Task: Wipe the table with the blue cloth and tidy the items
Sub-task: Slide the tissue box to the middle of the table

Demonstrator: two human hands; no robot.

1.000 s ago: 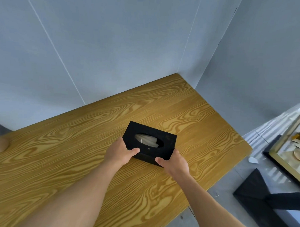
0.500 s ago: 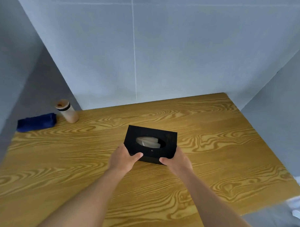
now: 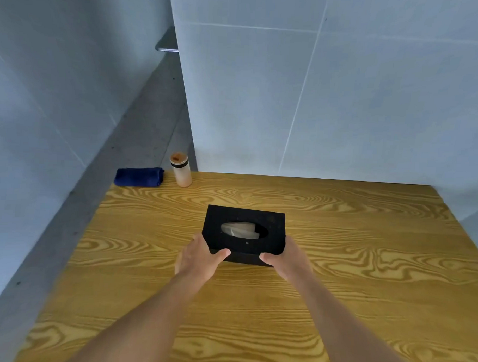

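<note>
Seen from above: a rectangular black tissue box [image 3: 244, 236] with an oval top opening showing pale tissue, sitting near the middle of a yellow-brown wood-grain table [image 3: 364, 280]. Gripped at both near corners: left hand [image 3: 198, 256] wrapped around the box's near left corner, thumb pressed on the front face, fingers hidden behind the left side; right hand [image 3: 286, 257] clamped the same way on the near right corner, thumb on the front, fingers out of sight along the right side. Bare forearms reaching in from the bottom edge toward the box.

Beyond the box and to its left, at the table's far left corner: a folded dark blue cloth [image 3: 139, 176], lying flat, well apart from the box. Just right of the cloth, close beside it: an upright beige cylindrical bottle [image 3: 181, 170] with a dark band and a brown lid. Bare tabletop between box and cloth. Pale grey tiled walls [image 3: 343, 103] behind the table.
</note>
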